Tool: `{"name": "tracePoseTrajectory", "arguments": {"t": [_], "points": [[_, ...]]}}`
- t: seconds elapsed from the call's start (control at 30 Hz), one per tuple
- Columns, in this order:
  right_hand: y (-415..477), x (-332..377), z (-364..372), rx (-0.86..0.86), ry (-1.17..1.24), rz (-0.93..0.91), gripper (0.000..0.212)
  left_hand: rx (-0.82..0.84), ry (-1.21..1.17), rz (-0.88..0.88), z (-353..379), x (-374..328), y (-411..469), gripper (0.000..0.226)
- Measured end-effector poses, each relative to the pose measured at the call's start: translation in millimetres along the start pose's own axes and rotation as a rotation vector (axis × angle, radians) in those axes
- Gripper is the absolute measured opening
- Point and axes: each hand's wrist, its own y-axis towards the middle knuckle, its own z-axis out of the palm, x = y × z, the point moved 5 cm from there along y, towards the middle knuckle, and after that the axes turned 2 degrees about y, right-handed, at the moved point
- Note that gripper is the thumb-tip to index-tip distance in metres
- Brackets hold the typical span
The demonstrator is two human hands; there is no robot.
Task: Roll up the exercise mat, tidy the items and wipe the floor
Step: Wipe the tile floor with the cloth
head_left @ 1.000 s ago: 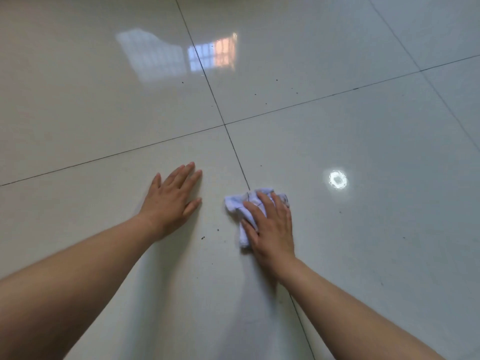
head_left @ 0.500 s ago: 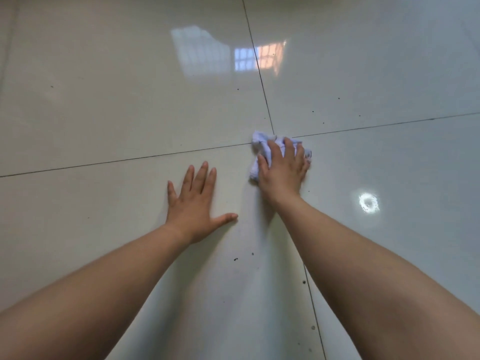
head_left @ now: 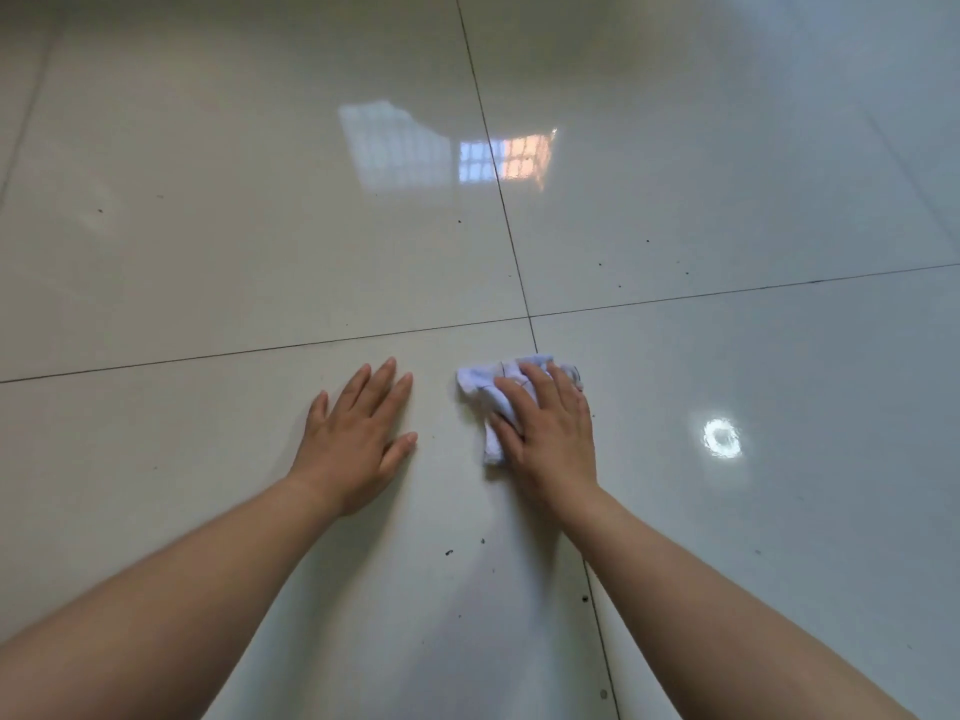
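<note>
A crumpled white cloth lies on the glossy pale tiled floor, just below the crossing of two grout lines. My right hand lies flat on top of the cloth with straight fingers and presses it to the tile; most of the cloth is hidden under the palm. My left hand rests palm down on the bare tile a little to the left of the cloth, fingers spread, holding nothing. No exercise mat is in view.
Small dark specks of dirt dot the tiles near my forearms and further out. A bright round light reflection sits right of the cloth, and a window reflection shows further back.
My right hand has drawn the cloth back toward me from the grout crossing. My left hand has stayed planted on the tile, its thumb now closer to the fingers.
</note>
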Motion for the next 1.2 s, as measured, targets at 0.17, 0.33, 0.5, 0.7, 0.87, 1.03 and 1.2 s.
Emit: {"name": "tracePoseTrajectory", "arguments": {"t": [0.17,0.33,0.5,0.7,0.87,1.03,1.2], "points": [[1,3,-2,0.045,0.017,0.072,0.043,0.000,0.031,-0.007,-9,-7,2,0.066],[-4,-17,-8,0.104,0.001,0.150,0.053,0.050,0.068,0.016,-14,-23,2,0.064],[-25,-50,-27,0.019,-0.050,0.266,0.054,0.113,0.112,0.116,-10,-49,-2,0.065],[-76,-72,-43,-0.055,-0.077,0.340,0.046,0.074,0.207,0.335,-6,-94,-2,0.068],[-149,-83,-53,-0.041,-0.071,0.341,0.039,0.007,0.176,0.447,4,-130,15,0.077],[-223,-88,-60,-0.009,-0.075,0.442,0.038,0.005,0.187,0.526,29,-170,16,0.080],[-255,-85,-63,-0.072,-0.034,0.543,0.036,-0.030,0.165,0.397,47,-188,10,0.078]]}}
